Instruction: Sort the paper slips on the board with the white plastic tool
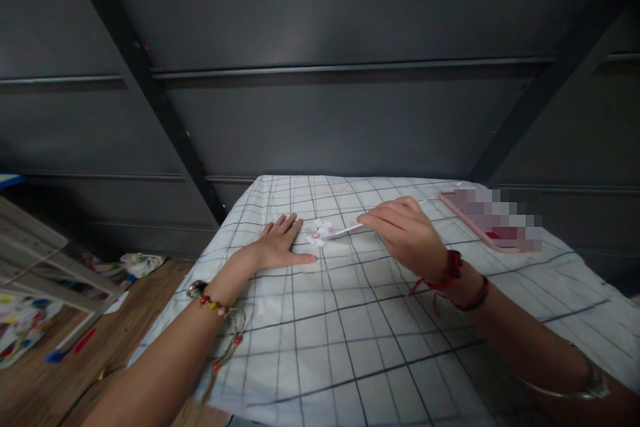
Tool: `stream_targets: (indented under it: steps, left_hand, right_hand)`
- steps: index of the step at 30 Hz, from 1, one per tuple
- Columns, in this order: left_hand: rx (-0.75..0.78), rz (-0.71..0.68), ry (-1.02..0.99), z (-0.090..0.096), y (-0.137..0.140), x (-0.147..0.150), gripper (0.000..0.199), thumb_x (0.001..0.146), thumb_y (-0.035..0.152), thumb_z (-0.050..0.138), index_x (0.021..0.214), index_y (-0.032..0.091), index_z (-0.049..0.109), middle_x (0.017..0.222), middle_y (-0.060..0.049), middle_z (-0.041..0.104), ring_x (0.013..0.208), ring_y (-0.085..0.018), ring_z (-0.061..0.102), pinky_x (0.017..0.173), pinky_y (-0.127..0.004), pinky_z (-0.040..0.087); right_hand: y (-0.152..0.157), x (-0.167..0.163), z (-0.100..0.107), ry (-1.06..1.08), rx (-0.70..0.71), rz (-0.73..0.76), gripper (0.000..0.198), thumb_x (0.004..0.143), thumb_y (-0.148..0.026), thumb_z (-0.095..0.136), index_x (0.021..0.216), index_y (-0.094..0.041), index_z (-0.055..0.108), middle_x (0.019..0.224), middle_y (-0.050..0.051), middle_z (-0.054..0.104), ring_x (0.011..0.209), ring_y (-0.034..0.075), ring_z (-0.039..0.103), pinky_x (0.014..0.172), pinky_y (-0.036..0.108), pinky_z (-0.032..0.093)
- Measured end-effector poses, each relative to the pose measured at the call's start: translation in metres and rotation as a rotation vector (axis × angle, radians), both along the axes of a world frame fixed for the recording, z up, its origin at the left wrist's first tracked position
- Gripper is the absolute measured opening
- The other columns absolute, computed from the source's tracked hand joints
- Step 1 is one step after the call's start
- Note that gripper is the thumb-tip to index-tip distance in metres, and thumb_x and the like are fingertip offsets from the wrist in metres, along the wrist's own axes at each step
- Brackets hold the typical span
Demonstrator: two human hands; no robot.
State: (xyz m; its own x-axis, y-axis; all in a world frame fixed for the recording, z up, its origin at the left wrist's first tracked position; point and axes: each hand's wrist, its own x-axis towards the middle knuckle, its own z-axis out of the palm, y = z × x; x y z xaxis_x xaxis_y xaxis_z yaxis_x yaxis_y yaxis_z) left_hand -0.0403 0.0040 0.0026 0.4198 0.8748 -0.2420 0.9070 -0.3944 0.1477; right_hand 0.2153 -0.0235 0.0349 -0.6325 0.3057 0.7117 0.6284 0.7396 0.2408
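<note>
My left hand (280, 247) lies flat on the white checked cloth (330, 333), fingers stretched out and thumb pointing right. Just right of its fingers is a small white piece with petal-like edges and a pinkish spot (319, 233). My right hand (407, 233) pinches a thin white stick (347, 229) whose left end reaches this piece. Whether the stick is joined to the piece or only touches it, I cannot tell. The stick's other end shows faintly beyond my right knuckles.
A phone in a pink case (480, 227), partly pixelated, lies on the cloth to the right. Behind the table stands a dark panelled wall (320, 120). On the left are a pale metal frame (50, 273) and a wooden floor (125, 320) with scattered things and a cable.
</note>
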Motion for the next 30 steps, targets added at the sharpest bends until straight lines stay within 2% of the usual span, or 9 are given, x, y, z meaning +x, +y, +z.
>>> stream_targets:
  steps: [7,14,23,30]
  left_hand:
    - [0.001,-0.002,-0.001,0.001,-0.002,0.001,0.105,0.069,0.08,0.034,0.141,0.008,0.007,0.145,-0.015,-0.001,0.13,-0.034,-0.004,0.103,-0.048,0.006]
    - [0.048,0.009,-0.036,0.001,-0.005,0.003,0.094,0.077,0.075,0.025,0.141,0.009,0.01,0.145,-0.015,0.003,0.131,-0.033,-0.001,0.103,-0.048,0.007]
    - [0.061,0.034,-0.018,0.002,-0.008,0.005,0.085,0.081,0.069,0.025,0.141,0.009,0.011,0.145,-0.014,0.005,0.131,-0.031,-0.001,0.104,-0.046,0.007]
    - [0.085,0.026,-0.018,0.0,-0.007,0.004,0.078,0.085,0.063,0.022,0.141,0.01,0.012,0.146,-0.013,0.008,0.131,-0.03,0.002,0.103,-0.046,0.008]
  right_hand:
    - [-0.006,0.003,0.005,-0.045,0.024,0.005,0.026,0.079,0.0,0.038,0.084,-0.017,0.058,0.072,0.0,0.063,0.069,0.013,0.051,0.068,0.03,0.033]
    - [-0.008,0.008,0.014,-0.04,0.068,0.004,0.031,0.071,0.005,0.036,0.08,-0.016,0.056,0.069,0.0,0.062,0.067,0.014,0.052,0.065,0.03,0.034]
    - [-0.014,0.007,0.019,-0.001,0.025,0.096,0.03,0.071,0.005,0.035,0.077,-0.016,0.055,0.067,0.0,0.06,0.066,0.013,0.052,0.064,0.028,0.036]
    - [-0.012,0.006,0.013,0.002,0.051,0.092,0.03,0.071,0.005,0.036,0.082,-0.016,0.055,0.069,0.001,0.061,0.066,0.014,0.051,0.063,0.029,0.035]
